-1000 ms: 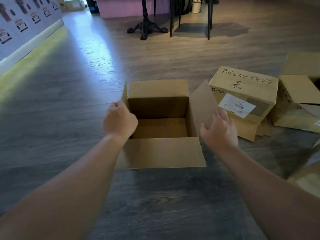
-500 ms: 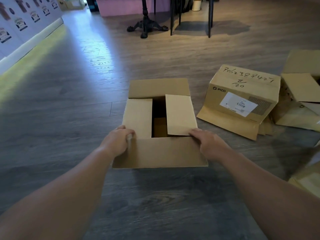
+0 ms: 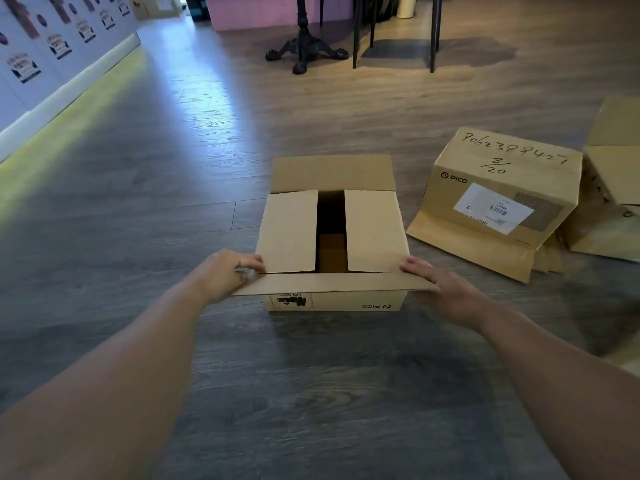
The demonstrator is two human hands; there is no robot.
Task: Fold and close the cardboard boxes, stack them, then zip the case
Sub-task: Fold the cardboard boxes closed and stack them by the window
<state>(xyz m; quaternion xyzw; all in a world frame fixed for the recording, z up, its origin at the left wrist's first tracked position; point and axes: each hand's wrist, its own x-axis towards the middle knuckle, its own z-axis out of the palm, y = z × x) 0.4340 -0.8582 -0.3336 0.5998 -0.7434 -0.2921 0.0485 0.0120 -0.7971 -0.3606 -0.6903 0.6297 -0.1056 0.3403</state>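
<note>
The box (image 3: pixel 332 233) is sitting on the floor (image 3: pixel 138 202), its two side flaps already lying inward. The left hand (image 3: pixel 227 273) is pinching the near flap (image 3: pixel 332 284) at its corner while the right hand (image 3: pixel 440 284) is gripping the other end. Next, probably, swinging it over, then the far flap (image 3: pixel 330 173).
</note>
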